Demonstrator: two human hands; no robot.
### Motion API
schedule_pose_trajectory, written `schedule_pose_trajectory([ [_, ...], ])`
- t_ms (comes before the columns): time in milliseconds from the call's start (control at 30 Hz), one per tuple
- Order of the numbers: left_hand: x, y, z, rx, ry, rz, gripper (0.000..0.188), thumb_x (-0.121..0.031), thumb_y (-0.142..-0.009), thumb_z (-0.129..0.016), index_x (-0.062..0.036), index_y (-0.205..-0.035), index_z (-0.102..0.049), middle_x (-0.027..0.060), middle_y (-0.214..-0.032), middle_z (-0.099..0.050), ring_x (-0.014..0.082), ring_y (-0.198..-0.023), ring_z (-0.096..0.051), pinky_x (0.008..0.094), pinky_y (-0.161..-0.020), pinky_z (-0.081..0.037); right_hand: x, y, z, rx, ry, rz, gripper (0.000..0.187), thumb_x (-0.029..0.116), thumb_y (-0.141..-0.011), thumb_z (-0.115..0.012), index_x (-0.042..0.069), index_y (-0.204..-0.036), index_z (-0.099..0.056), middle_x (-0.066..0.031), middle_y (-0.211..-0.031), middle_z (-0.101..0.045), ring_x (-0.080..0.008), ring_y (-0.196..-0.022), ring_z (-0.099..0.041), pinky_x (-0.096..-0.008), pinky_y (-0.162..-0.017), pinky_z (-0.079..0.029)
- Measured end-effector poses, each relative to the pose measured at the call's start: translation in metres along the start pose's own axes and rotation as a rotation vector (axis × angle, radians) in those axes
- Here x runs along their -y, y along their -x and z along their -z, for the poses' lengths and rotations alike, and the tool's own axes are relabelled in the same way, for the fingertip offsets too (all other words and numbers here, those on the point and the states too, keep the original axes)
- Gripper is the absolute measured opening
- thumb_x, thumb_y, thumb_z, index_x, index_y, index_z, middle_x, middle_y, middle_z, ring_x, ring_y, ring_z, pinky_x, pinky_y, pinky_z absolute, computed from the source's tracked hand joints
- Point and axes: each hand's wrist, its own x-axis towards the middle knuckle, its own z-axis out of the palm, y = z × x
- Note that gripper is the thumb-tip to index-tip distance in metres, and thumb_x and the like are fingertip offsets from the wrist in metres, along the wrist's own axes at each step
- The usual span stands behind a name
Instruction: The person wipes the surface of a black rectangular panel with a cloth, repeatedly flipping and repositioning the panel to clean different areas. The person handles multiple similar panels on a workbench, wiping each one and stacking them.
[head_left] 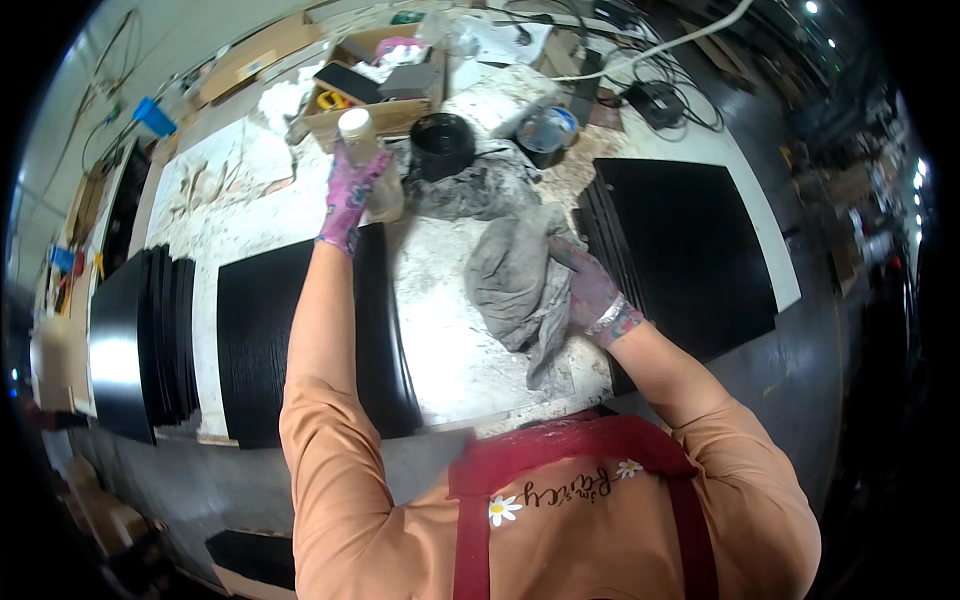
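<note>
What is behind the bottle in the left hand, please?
Behind the bottle in the left hand is a cardboard box with a yellow item inside; the bottle covers part of the box's near side.

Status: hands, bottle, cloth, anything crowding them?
Left hand: gripping white-capped bottle. Right hand: holding crumpled grey cloth. Bottle upright or slightly tilted, can't tell. Crowding: black panels stacked close beside right hand.
</note>
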Motion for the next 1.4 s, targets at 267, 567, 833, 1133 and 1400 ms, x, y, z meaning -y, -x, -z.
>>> schedule_pose_trajectory([
  [267,-0.027,0.044,-0.024,0.039,-0.185,-0.127,0.062,-0.026,-0.069,-0.084,-0.0046,-0.121,-0.057,0.0158,-0.115,-0.064,0.0320,-0.105,-0.063,0.0394,-0.092,-0.049,0.016,0.019,0.004,-0.128,-0.179,-0.023,0.035,0.017,-0.093,-0.056,0.004,-0.126,-0.053,-0.0145,-0.119,-0.063,-0.0295,-0.108,-0.062,-0.0460,-0.095,-0.051],
  [567,-0.102,0.118,-0.074,0.327,-0.786,-0.921,0.051,-0.013,-0.062,-0.076,-0.0157,-0.111,-0.061,0.0072,-0.109,-0.062,0.0272,-0.109,-0.057,0.0470,-0.102,-0.039,0.019,0.018,0.014,0.011,-0.224,0.009,0.035,0.020,-0.095,-0.056,0.005,-0.126,-0.053,-0.0137,-0.120,-0.061,-0.0252,-0.107,-0.063,-0.0389,-0.091,-0.053],
  [833,-0.123,0.116,-0.068,0.455,-1.051,-0.996,0.046,-0.011,-0.063,-0.072,-0.0118,-0.108,-0.063,0.0109,-0.097,-0.060,0.0310,-0.104,-0.056,0.0472,-0.098,-0.041,0.004,0.024,0.030,-0.028,-0.302,-0.061,0.034,0.016,-0.095,-0.053,0.005,-0.127,-0.052,-0.0147,-0.121,-0.061,-0.0288,-0.109,-0.062,-0.0452,-0.095,-0.052],
  [1133,-0.128,0.139,-0.053,0.517,-0.981,-0.954,0.037,-0.011,-0.066,-0.070,-0.0113,-0.102,-0.061,0.0105,-0.097,-0.060,0.0310,-0.104,-0.057,0.0471,-0.096,-0.042,-0.003,0.018,0.036,-0.004,-0.390,-0.039,0.034,0.018,-0.095,-0.052,0.005,-0.126,-0.050,-0.0158,-0.121,-0.061,-0.0323,-0.109,-0.061,-0.0482,-0.096,-0.050],
  [1400,-0.109,0.125,-0.043,0.458,-1.003,-0.787,0.043,-0.011,-0.063,-0.075,-0.0112,-0.104,-0.062,0.0106,-0.103,-0.062,0.0308,-0.110,-0.056,0.0458,-0.097,-0.041,-0.014,0.002,0.023,-0.140,-0.362,-0.186,0.023,0.024,-0.089,-0.061,0.008,-0.106,-0.063,-0.0117,-0.098,-0.070,-0.0280,-0.089,-0.067,-0.0435,-0.086,-0.054],
])
